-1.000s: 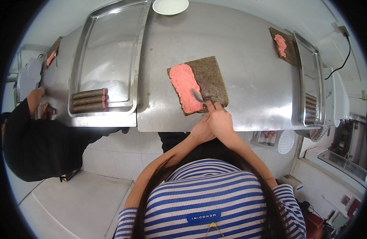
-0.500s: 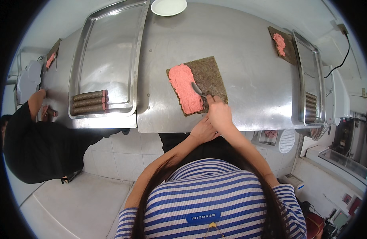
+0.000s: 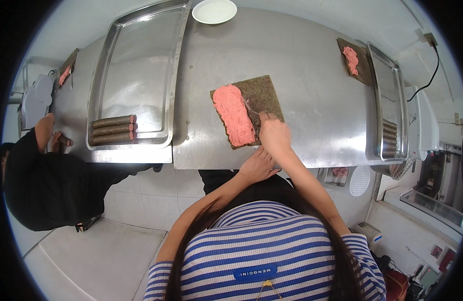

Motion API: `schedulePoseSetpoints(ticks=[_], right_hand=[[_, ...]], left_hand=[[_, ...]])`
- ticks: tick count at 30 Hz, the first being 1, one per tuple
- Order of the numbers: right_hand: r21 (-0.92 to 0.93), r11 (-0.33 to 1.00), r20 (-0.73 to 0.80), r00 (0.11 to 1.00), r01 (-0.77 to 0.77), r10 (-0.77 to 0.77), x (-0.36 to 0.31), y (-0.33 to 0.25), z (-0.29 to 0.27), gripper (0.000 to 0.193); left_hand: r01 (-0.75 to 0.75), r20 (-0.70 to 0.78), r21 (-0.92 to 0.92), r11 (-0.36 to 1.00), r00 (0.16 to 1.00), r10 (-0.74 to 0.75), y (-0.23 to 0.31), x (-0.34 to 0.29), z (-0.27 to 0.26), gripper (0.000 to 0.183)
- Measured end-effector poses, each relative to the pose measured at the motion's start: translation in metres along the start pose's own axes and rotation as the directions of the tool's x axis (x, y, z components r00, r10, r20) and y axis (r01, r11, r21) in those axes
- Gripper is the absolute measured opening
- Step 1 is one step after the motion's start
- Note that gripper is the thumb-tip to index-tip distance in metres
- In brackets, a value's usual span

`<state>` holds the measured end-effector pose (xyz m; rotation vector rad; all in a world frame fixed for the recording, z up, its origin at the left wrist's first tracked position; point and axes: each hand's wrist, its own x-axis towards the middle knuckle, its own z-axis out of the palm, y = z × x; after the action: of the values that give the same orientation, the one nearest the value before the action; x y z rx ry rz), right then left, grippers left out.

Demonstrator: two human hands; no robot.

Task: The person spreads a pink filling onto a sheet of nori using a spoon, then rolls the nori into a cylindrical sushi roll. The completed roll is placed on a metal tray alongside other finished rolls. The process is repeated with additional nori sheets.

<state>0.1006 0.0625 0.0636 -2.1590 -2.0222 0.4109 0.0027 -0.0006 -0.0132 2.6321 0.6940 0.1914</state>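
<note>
A dark green nori sheet point(image 3: 265, 94) lies flat near the table's front edge. Pink minced paste point(image 3: 233, 113) covers its left part in a long, smooth band. My right hand point(image 3: 275, 134) is closed on a spoon point(image 3: 249, 107), whose bowl, partly blurred, sits at the paste's right edge. Close by, my left hand point(image 3: 257, 165) rests at the table edge, just below the sheet's near side. Its fingers are stretched forward, with nothing seen in them; whether they touch the nori I cannot tell.
A metal tray point(image 3: 174, 70) with several nori rolls point(image 3: 113, 129) stands on the left, a white bowl point(image 3: 214, 11) at the far edge. Another paste-topped nori sheet point(image 3: 363, 67) and tray point(image 3: 378, 95) lie right. At far left works a person in black point(image 3: 50, 185).
The spoon has turned and tilted along the paste's right edge, its bowl now less visible. My right hand has shifted slightly; the left hand stays at the table edge.
</note>
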Motion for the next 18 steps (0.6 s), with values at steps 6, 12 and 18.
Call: schedulePoseSetpoints(ticks=[6,12,18], right_hand=[[-0.113,0.975,-0.029,0.98,0.19,-0.195,-0.013,-0.015,0.022,0.029],[0.032,0.996,-0.022,0.996,0.089,-0.088,0.011,-0.013,-0.009,0.028],[-0.056,0.996,-0.018,0.997,0.073,-0.074,0.028,-0.015,0.012,0.025]], left_hand=[[-0.023,-0.17,0.221,0.975,0.984,0.062,0.0,-0.002,0.012,0.062],[0.023,-0.003,-0.014,1.0,1.0,-0.023,-0.001,-0.002,0.009,0.063],[0.021,-0.041,-0.006,1.0,0.999,-0.022,0.002,-0.001,-0.001,0.062]])
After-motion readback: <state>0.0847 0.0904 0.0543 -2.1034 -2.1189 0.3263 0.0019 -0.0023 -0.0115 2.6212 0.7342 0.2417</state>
